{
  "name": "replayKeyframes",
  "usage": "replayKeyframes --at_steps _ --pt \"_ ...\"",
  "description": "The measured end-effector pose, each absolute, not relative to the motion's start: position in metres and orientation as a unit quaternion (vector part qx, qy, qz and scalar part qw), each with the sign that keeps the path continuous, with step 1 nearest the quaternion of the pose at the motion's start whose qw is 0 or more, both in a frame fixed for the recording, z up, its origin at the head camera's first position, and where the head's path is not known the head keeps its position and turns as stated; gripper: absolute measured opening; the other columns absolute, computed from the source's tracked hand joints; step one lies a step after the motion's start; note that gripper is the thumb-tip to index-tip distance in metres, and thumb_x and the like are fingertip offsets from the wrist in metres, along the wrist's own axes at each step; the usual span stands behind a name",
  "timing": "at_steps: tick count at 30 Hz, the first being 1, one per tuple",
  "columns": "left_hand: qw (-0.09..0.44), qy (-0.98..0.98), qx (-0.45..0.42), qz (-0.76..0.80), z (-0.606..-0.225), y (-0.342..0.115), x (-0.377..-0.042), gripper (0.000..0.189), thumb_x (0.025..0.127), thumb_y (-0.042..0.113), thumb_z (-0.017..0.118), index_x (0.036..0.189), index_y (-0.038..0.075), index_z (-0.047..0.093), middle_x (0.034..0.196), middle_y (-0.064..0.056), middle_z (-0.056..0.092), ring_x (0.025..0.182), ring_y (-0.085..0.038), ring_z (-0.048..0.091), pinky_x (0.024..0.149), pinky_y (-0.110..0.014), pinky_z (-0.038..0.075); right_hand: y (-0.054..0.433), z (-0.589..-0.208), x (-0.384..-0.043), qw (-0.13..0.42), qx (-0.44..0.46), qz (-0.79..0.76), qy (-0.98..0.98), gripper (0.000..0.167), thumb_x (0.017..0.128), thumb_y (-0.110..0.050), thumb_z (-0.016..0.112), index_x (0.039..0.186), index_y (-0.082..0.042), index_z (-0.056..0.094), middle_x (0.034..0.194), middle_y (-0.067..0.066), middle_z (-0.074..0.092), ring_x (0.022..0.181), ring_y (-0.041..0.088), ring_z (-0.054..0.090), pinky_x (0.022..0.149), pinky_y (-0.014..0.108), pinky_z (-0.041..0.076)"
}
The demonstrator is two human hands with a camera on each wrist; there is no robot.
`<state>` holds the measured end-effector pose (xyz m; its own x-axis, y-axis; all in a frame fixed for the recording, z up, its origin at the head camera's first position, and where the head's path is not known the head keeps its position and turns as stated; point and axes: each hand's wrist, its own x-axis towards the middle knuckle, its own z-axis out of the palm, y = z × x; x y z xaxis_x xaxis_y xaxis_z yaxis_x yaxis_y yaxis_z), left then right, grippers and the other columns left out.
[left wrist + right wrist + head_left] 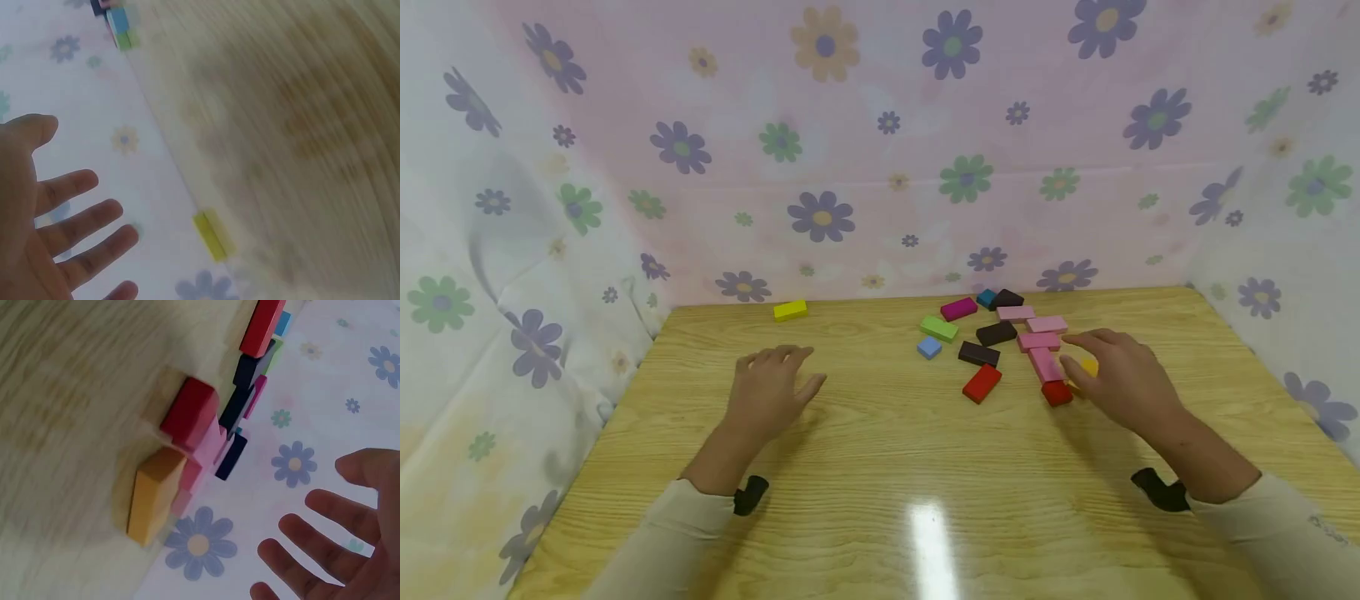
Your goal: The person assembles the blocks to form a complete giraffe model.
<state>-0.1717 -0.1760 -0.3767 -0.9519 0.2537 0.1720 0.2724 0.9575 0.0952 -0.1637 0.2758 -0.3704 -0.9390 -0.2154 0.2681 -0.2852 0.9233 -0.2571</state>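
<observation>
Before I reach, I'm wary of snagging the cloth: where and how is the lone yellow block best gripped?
Likely grip the yellow block by its two short ends, the left hand coming from front and above: it lies flat, long back side near the flowered cloth, both ends free.

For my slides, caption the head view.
Above a wood-grain table, the right hand hovers near clustered coloured blocks, the left hand nearest a lone yellow block.

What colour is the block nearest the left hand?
That block is yellow, seen best in the head view.
</observation>
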Motion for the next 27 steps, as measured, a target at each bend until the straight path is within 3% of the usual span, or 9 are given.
replayKeyframes --at_steps 3,6,11,15,19,22,27 --pt "0.097 -0.980 -0.155 -0.078 -0.379 -0.151 -0.172 0.046 0.098 0.045 0.060 0.132 0.015 0.065 0.126 -0.011 0.067 0.114 -0.035 0.064 0.095 -0.058 0.047 0.272 -0.374 -0.168 0.096 0.116 0.176 -0.973 0.037 0.095 -0.023 0.066 0.122 0.001 0.068 0.123 0.030 0.064 0.103 0.046 0.063 0.079 0.058 0.052" --pt "0.107 -0.973 -0.184 -0.090 -0.381 -0.125 -0.173 0.043 0.096 0.044 0.063 0.128 0.015 0.067 0.119 -0.010 0.070 0.107 -0.032 0.067 0.088 -0.055 0.052 0.270 -0.379 -0.177 0.059 0.106 0.176 -0.977 0.039 0.096 -0.026 0.065 0.122 0.002 0.067 0.123 0.030 0.064 0.098 0.041 0.065 0.075 0.053 0.053" --pt "0.093 -0.966 -0.225 -0.083 -0.383 -0.079 -0.178 0.043 0.097 0.047 0.062 0.128 0.018 0.067 0.118 -0.006 0.070 0.107 -0.028 0.068 0.087 -0.050 0.054 0.267 -0.387 -0.191 0.017 0.106 0.161 -0.981 0.045 0.097 -0.030 0.063 0.127 0.003 0.064 0.123 0.031 0.064 0.101 0.042 0.065 0.079 0.053 0.054" --pt "0.075 -0.964 -0.252 -0.047 -0.385 -0.047 -0.182 0.045 0.097 0.051 0.058 0.131 0.021 0.065 0.123 -0.001 0.069 0.109 -0.023 0.068 0.089 -0.045 0.055 0.266 -0.392 -0.198 -0.003 0.108 0.155 -0.982 0.046 0.097 -0.028 0.063 0.130 0.005 0.062 0.123 0.032 0.063 0.086 0.036 0.065 0.064 0.041 0.050" --pt "0.061 -0.958 -0.278 -0.026 -0.388 -0.023 -0.185 0.047 0.098 0.051 0.057 0.135 0.023 0.062 0.128 0.001 0.067 0.113 -0.021 0.067 0.089 -0.043 0.055 0.265 -0.395 -0.201 -0.012 0.103 0.150 -0.983 0.045 0.098 -0.027 0.060 0.130 0.004 0.062 0.093 0.022 0.066 0.064 0.021 0.050 0.052 0.031 0.037" --pt "0.051 -0.955 -0.292 -0.015 -0.391 -0.009 -0.186 0.048 0.099 0.051 0.056 0.138 0.023 0.059 0.127 0.001 0.067 0.113 -0.019 0.067 0.089 -0.044 0.055 0.266 -0.398 -0.203 -0.016 0.102 0.144 -0.984 0.039 0.099 -0.027 0.057 0.123 0.003 0.065 0.068 0.008 0.053 0.056 0.017 0.043 0.049 0.029 0.033" --pt "0.035 -0.952 -0.305 0.017 -0.398 0.012 -0.191 0.052 0.099 0.054 0.053 0.143 0.026 0.053 0.126 0.001 0.066 0.111 -0.017 0.066 0.089 -0.042 0.055 0.266 -0.402 -0.206 -0.013 0.115 0.131 -0.985 0.029 0.096 -0.024 0.062 0.112 -0.001 0.069 0.061 0.003 0.048 0.054 0.016 0.042 0.047 0.028 0.032"
